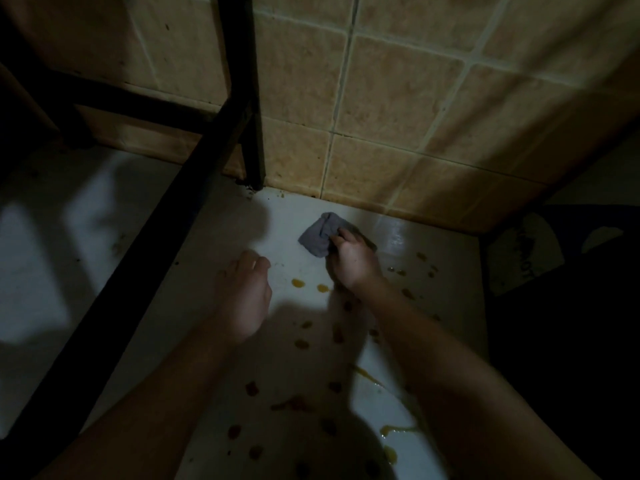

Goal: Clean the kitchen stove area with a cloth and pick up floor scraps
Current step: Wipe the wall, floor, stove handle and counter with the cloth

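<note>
**Dim kitchen corner: spattered floor, cloth in hand**

Glossy white floor tiles [214, 237] meet a beige tiled wall [398, 116] at the far side, with the black metal frame of a stand [254, 133] rising at far left. Our right hand [353, 261] grips a small crumpled grey cloth [317, 235], fingers curled round its near right edge, and holds it against the floor close to the wall. Our left hand [247, 296] hangs just left of it, fingers loosely curled, with nothing we can see in it. Whether it touches the floor we cannot tell. Scattered from just beside the hands to the near edge of view lie orange-brown spots and streaks [298, 283].

We judge the cloth light, soft and limp. It bunches wherever it is pinched, so a grip round a gathered wad, palm bearing down, should spread pressure better than a fingertip pinch at one corner. If damp, it would likely drag on the glossy tile rather than slide. The spots look wet or sticky. Some may be soft scraps that would smear under a hard push, and those we would lift by pinching from the sides.
</note>
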Action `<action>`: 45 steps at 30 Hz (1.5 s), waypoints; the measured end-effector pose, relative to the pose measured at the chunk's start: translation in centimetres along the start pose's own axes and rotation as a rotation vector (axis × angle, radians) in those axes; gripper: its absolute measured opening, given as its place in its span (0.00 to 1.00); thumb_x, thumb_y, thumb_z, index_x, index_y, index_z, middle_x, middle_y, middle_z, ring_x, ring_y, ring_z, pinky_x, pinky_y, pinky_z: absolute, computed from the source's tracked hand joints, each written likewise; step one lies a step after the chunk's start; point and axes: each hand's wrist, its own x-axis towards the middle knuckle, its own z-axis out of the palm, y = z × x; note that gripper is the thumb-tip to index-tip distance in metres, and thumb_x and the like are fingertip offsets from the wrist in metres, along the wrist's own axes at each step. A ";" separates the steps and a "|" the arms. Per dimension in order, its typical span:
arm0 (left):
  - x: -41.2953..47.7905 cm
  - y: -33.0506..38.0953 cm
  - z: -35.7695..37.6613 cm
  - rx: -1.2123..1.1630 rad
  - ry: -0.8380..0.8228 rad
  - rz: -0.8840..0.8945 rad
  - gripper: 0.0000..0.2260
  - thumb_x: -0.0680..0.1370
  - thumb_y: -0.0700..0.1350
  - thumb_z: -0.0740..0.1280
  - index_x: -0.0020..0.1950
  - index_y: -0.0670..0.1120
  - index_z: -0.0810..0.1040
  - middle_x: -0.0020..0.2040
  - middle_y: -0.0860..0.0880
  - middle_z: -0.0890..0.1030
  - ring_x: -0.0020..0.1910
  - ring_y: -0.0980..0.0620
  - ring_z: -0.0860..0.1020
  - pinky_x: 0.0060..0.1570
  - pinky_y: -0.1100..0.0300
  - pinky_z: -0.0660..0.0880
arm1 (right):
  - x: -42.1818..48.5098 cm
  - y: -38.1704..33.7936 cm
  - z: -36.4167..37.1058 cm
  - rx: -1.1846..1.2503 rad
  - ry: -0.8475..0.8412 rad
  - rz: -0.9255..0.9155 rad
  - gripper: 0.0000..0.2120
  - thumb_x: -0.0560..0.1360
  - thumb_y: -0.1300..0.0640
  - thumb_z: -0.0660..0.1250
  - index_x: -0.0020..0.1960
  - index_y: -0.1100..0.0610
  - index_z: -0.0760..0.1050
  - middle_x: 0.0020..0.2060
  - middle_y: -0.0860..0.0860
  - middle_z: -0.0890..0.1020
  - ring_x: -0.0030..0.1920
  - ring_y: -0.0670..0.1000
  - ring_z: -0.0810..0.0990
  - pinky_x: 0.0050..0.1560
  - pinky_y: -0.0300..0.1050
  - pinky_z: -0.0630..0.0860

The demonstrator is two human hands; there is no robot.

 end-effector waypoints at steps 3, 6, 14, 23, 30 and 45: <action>0.1 0.5 0.2 0.009 -0.002 -0.003 0.10 0.77 0.40 0.62 0.57 0.44 0.74 0.56 0.44 0.74 0.53 0.44 0.73 0.53 0.49 0.72 | -1.5 2.8 -0.4 0.050 0.058 0.074 0.17 0.77 0.57 0.58 0.65 0.56 0.73 0.63 0.56 0.74 0.63 0.59 0.71 0.63 0.54 0.70; 0.0 1.0 0.4 0.030 -0.032 0.016 0.10 0.76 0.40 0.63 0.58 0.44 0.75 0.57 0.44 0.73 0.53 0.45 0.74 0.54 0.49 0.72 | -4.0 6.0 -1.4 0.057 0.108 0.205 0.18 0.77 0.62 0.58 0.66 0.58 0.72 0.65 0.57 0.74 0.65 0.58 0.71 0.66 0.51 0.67; -0.1 0.9 0.4 0.062 -0.036 0.064 0.10 0.76 0.41 0.64 0.57 0.43 0.76 0.57 0.42 0.74 0.52 0.43 0.74 0.53 0.48 0.72 | -8.6 12.1 -3.4 0.187 0.222 0.558 0.20 0.75 0.51 0.63 0.62 0.61 0.74 0.65 0.59 0.72 0.64 0.59 0.72 0.65 0.56 0.70; 0.1 -0.1 0.6 0.107 -0.051 0.078 0.10 0.77 0.44 0.63 0.56 0.44 0.76 0.55 0.45 0.74 0.51 0.46 0.74 0.52 0.51 0.74 | -5.5 2.8 -0.9 0.212 0.260 0.422 0.09 0.73 0.53 0.67 0.49 0.58 0.78 0.47 0.54 0.82 0.49 0.56 0.79 0.50 0.46 0.75; -0.2 -1.0 1.0 0.072 -0.068 0.068 0.08 0.77 0.42 0.63 0.55 0.43 0.76 0.54 0.43 0.73 0.50 0.43 0.74 0.51 0.49 0.72 | -5.4 -0.3 2.0 0.182 0.175 0.165 0.17 0.75 0.57 0.63 0.63 0.54 0.75 0.64 0.52 0.75 0.63 0.57 0.71 0.65 0.52 0.69; -1.6 0.5 -0.1 0.025 -0.108 0.179 0.10 0.75 0.41 0.64 0.56 0.41 0.77 0.57 0.41 0.74 0.58 0.40 0.71 0.58 0.48 0.70 | -12.2 10.0 -1.4 0.190 0.354 0.667 0.15 0.76 0.61 0.62 0.62 0.59 0.76 0.66 0.58 0.74 0.64 0.60 0.73 0.63 0.52 0.69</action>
